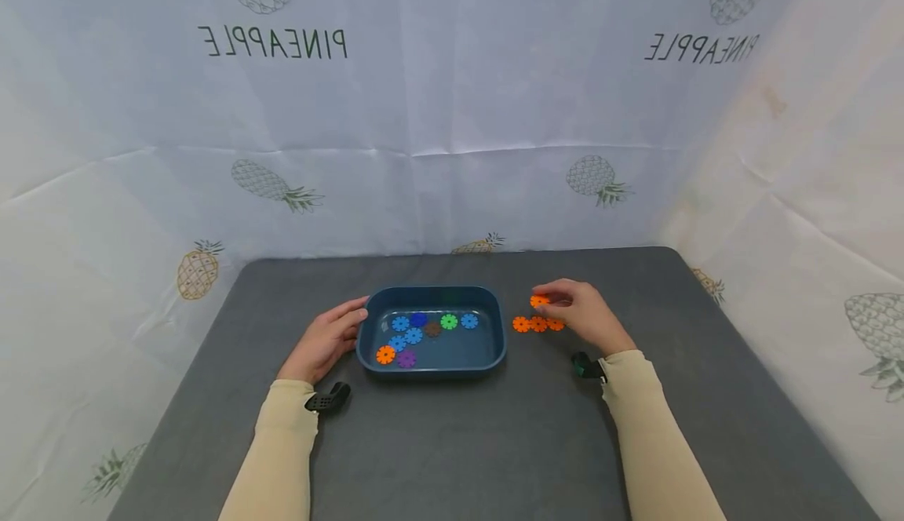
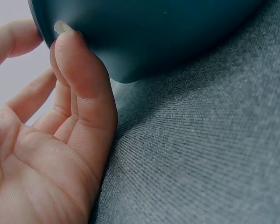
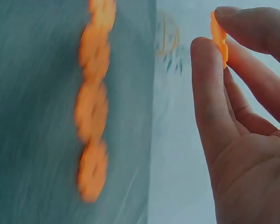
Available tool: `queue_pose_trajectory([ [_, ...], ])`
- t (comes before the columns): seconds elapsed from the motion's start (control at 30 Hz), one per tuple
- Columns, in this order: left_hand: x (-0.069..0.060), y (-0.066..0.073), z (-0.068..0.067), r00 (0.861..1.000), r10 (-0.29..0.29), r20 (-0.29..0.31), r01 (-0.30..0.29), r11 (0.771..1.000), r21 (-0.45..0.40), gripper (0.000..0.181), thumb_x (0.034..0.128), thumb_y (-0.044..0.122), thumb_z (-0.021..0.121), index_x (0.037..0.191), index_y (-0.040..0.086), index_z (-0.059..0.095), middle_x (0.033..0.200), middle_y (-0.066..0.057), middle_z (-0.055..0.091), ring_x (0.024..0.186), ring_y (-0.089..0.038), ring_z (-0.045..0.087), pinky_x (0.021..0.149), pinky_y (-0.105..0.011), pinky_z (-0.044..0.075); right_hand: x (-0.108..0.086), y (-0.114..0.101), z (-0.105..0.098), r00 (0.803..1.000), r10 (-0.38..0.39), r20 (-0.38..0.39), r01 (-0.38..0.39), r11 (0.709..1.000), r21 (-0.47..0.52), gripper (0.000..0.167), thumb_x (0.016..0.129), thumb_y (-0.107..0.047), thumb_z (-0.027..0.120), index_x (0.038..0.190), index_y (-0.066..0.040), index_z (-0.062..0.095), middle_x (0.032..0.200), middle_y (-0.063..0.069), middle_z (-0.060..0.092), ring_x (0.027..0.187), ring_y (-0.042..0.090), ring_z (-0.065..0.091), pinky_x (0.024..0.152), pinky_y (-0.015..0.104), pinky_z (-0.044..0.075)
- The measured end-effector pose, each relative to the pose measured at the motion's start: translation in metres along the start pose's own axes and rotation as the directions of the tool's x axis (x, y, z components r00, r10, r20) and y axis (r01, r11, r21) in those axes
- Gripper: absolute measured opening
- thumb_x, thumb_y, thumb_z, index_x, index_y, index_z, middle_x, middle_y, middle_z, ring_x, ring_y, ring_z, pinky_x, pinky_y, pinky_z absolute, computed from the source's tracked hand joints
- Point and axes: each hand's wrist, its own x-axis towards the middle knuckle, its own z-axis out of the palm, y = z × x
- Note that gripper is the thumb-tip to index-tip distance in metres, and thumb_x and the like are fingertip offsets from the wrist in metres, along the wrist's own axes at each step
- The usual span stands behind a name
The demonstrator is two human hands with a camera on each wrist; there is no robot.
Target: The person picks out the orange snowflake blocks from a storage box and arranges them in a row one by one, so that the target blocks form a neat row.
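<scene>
A dark blue tray (image 1: 432, 370) stands on the table, with notched plastic discs in several colours inside. My left hand (image 1: 328, 340) is at its left end; in the left wrist view, fingertips touch the outer wall of the tray (image 2: 168, 37) near the rim. Thumb and finger of my right hand (image 1: 586, 317) pinch an orange notched disc (image 1: 539, 300), seen edge-on in the right wrist view. This disc is held above a row of orange discs (image 1: 521, 324) on the table, right of the tray. The right hand partly hides that row in the head view.
In the tray lie blue discs (image 1: 413, 336), a green disc (image 1: 449, 322), a brown disc (image 1: 432, 329), a purple disc (image 1: 406, 358) and an orange disc (image 1: 385, 355). A white pineapple-print cloth (image 1: 438, 113) hangs behind the grey table (image 1: 452, 442).
</scene>
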Motion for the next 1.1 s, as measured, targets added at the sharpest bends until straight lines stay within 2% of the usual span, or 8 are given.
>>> queue_pose_trajectory([
  [0.17, 0.0, -0.001, -0.002, 1.0, 0.014, 0.006, -0.014, 1.0, 0.005, 0.072, 0.107, 0.053, 0.065, 0.167, 0.02, 0.043, 0.165, -0.015, 0.051, 0.121, -0.014, 0.07, 0.098, -0.026, 0.058, -0.01, 0.023, -0.013, 0.998, 0.048, -0.051, -0.049, 0.999, -0.019, 0.042, 0.103, -0.024, 0.076, 0.143, -0.011, 0.071, 0.14, 0.014, 0.071, 0.121, 0.034, 0.07, 0.1, 0.053, 0.06],
  [0.4, -0.001, -0.003, -0.002, 1.0, 0.02, 0.008, -0.02, 1.0, 0.0, 0.071, 0.1079, 0.051, 0.064, 0.167, 0.019, 0.043, 0.165, -0.016, 0.051, 0.12, -0.012, 0.07, 0.098, -0.025, 0.059, -0.018, 0.044, -0.024, 0.991, 0.11, -0.08, -0.118, 0.988, -0.102, 0.041, 0.105, -0.025, 0.074, 0.143, -0.011, 0.071, 0.143, 0.018, 0.068, 0.125, 0.039, 0.067, 0.103, 0.059, 0.057],
  [0.6, -0.002, -0.002, 0.0, 1.0, 0.007, 0.004, -0.007, 1.0, -0.002, 0.071, 0.1078, 0.051, 0.064, 0.167, 0.018, 0.043, 0.165, -0.017, 0.051, 0.119, -0.013, 0.071, 0.097, -0.026, 0.059, -0.021, 0.052, -0.028, 0.985, 0.145, -0.096, -0.159, 0.974, -0.159, 0.038, 0.105, -0.022, 0.074, 0.14, -0.008, 0.071, 0.144, 0.022, 0.065, 0.128, 0.043, 0.064, 0.106, 0.063, 0.054],
  [0.8, -0.001, 0.0, 0.0, 1.0, 0.022, 0.021, -0.023, 1.0, 0.001, 0.07, 0.1087, 0.05, 0.063, 0.168, 0.018, 0.042, 0.163, -0.018, 0.053, 0.118, -0.012, 0.071, 0.097, -0.026, 0.06, -0.025, 0.055, -0.031, 0.978, 0.191, -0.086, -0.204, 0.961, -0.186, 0.039, 0.105, -0.023, 0.073, 0.141, -0.007, 0.07, 0.144, 0.024, 0.064, 0.128, 0.044, 0.062, 0.105, 0.062, 0.054],
  [1.1, 0.0, -0.001, -0.001, 1.0, 0.007, 0.016, -0.007, 1.0, 0.023, 0.072, 0.1083, 0.052, 0.062, 0.168, 0.017, 0.041, 0.164, -0.018, 0.051, 0.118, -0.011, 0.07, 0.097, -0.025, 0.059, -0.022, 0.062, -0.029, 0.98, 0.186, -0.076, -0.198, 0.957, -0.214, 0.038, 0.105, -0.021, 0.074, 0.139, -0.006, 0.072, 0.14, 0.023, 0.063, 0.124, 0.042, 0.064, 0.102, 0.059, 0.056],
])
